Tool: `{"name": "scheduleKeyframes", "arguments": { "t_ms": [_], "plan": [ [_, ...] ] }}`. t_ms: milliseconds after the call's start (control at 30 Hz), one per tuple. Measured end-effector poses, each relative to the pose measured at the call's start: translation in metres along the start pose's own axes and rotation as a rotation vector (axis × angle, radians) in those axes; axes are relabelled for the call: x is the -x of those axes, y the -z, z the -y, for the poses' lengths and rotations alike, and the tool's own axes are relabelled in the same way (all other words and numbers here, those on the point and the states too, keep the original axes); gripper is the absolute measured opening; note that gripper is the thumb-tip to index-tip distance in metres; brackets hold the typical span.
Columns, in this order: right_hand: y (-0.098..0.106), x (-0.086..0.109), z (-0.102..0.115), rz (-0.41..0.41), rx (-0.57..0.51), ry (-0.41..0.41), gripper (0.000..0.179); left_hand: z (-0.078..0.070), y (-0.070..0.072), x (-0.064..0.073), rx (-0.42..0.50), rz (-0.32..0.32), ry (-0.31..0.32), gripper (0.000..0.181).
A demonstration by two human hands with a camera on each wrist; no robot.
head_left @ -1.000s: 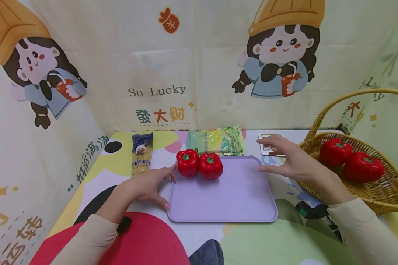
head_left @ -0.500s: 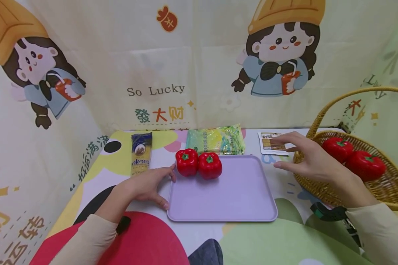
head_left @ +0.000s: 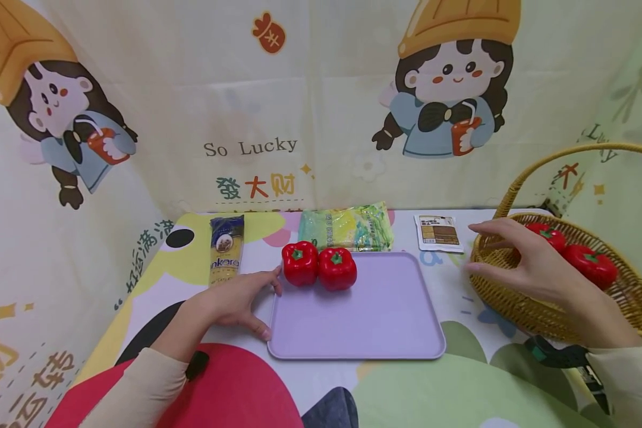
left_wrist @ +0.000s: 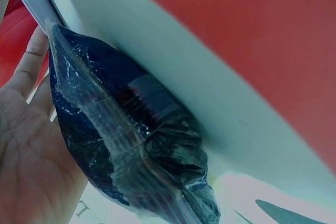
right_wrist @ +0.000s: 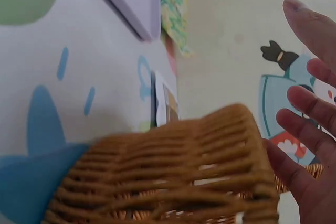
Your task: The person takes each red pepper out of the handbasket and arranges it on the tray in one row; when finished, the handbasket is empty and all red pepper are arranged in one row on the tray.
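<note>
In the head view my left hand rests at the left edge of a lilac tray, its fingers spread and touching the rim. Two red bell peppers sit side by side in the tray's far left corner. My right hand hovers over the near left side of a wicker basket, fingers apart and holding nothing. Two more red bell peppers lie in the basket, one partly hidden behind that hand. The right wrist view shows the basket wall close below the spread fingers.
A blue and yellow pasta packet lies left of the tray, close to the left hand. Behind the tray is a green and yellow packet. A small white and brown sachet lies between tray and basket. The basket's tall handle arches overhead.
My right hand has moved right, from beside the tray's right edge past the sachet to over the basket. The left hand has stayed at the tray.
</note>
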State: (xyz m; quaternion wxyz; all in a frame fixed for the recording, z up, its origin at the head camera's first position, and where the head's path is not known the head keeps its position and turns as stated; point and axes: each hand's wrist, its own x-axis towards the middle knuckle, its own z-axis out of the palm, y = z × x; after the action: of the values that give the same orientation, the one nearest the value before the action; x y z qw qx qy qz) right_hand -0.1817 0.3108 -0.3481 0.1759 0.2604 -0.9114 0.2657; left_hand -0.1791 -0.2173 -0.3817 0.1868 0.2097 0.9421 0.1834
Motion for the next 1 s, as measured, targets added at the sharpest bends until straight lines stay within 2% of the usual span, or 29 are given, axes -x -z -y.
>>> {"name": "scheduleKeyframes", "arguments": {
  "t_ms": [267,433,800,1000],
  "plan": [
    [0.006,0.008,-0.011,-0.034,0.033,0.017,0.074,0.0,-0.001,0.0,0.004,0.003,-0.005,0.07],
    [0.012,0.011,-0.02,-0.032,0.008,0.001,0.071,0.001,0.0,0.001,0.005,-0.003,0.005,0.07],
    [0.027,0.026,-0.038,-0.068,0.062,-0.035,0.071,0.0,0.0,0.0,-0.008,-0.008,-0.008,0.069],
    [0.039,0.033,-0.047,-0.042,0.078,-0.142,0.071,-0.003,0.0,0.0,-0.011,-0.01,0.0,0.07]
  ]
}}
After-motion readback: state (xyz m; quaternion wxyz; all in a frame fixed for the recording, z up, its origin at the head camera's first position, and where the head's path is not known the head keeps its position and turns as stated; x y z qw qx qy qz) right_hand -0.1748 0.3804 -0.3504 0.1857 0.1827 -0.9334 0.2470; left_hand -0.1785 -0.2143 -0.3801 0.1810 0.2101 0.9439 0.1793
